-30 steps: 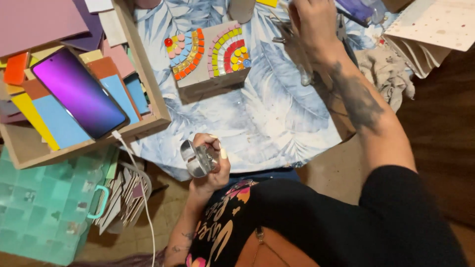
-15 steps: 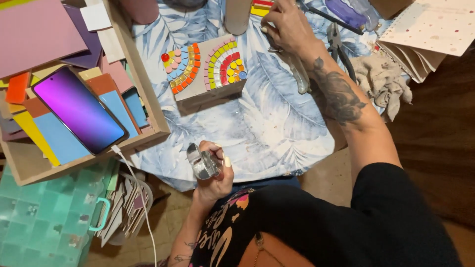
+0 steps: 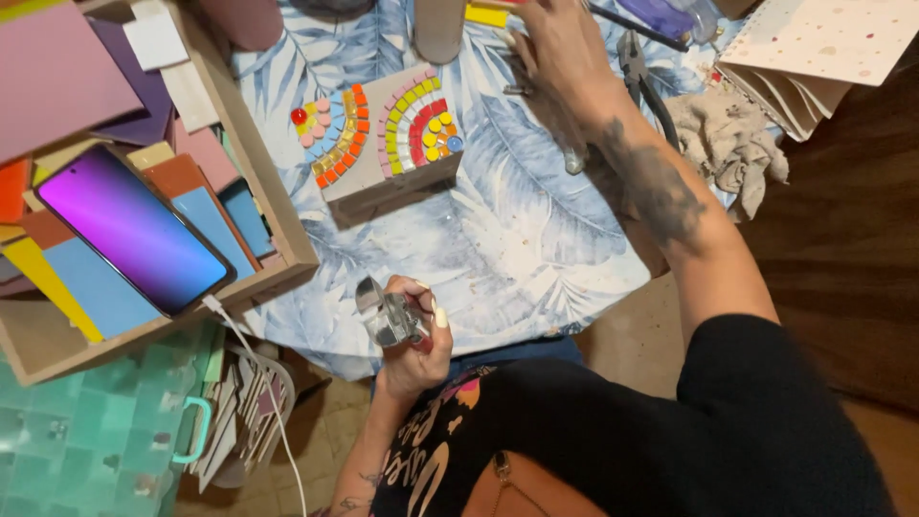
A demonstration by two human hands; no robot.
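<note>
My left hand (image 3: 416, 335) is at the near edge of the table, shut on a small shiny metal tool (image 3: 386, 311) held just above the cloth. My right hand (image 3: 560, 62) reaches across to the far side with its fingers stretched toward a yellow tile (image 3: 486, 15) and a grey cylinder (image 3: 438, 29). Its fingertips run up to the frame's top edge, so I cannot see whether they hold anything. Between the hands stands a small box (image 3: 383, 129) with arcs of coloured mosaic tiles on its top.
A wooden tray (image 3: 273, 206) at left holds coloured tile sheets and a lit phone (image 3: 134, 230) with a white cable. Pliers (image 3: 637, 67), a crumpled rag (image 3: 728, 139) and a spotted notebook (image 3: 823, 43) lie at right. A teal plastic case (image 3: 86, 440) sits below left.
My right hand has slid left along the far side of the table toward the yellow tile. The left hand still holds the metal tool in about the same place.
</note>
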